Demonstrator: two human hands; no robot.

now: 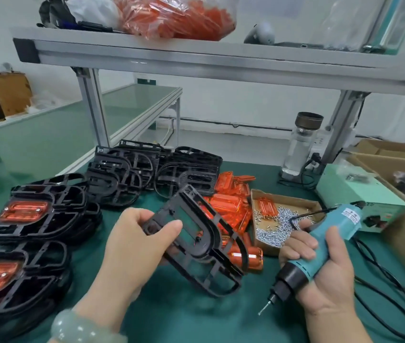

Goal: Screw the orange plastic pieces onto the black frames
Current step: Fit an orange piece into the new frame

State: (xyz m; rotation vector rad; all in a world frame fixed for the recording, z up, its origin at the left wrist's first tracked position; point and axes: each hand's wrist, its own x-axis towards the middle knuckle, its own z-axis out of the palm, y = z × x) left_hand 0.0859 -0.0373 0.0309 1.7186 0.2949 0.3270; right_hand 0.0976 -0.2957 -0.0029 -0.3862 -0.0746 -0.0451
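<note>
Frames of black plastic sit in three groups on the green counter (171, 320). Two stacks (47, 233) at lower left each show one orange plastic piece (23, 212) on top, fixed with two screws. A loose pile of bare frames (147, 169) lies behind them at centre; its count is unclear.

One single black frame (205, 253) is tilted above the counter at centre frame. The left grip (134, 238) is closed on its upper left edge, thumb on top. A pale bead bracelet (82, 330) circles that wrist.

The right grip (325, 268) is wrapped around one teal electric screwdriver (325, 241), its bit pointing down and left, clear of the frame.

Between the hands lies a heap of loose orange pieces (228, 204), too overlapped to count. Just right of it, one cardboard tray (283, 198) holds many small silver screws (278, 226) and one more orange part.

One bag of orange parts (176, 16) rests on the upper shelf.
</note>
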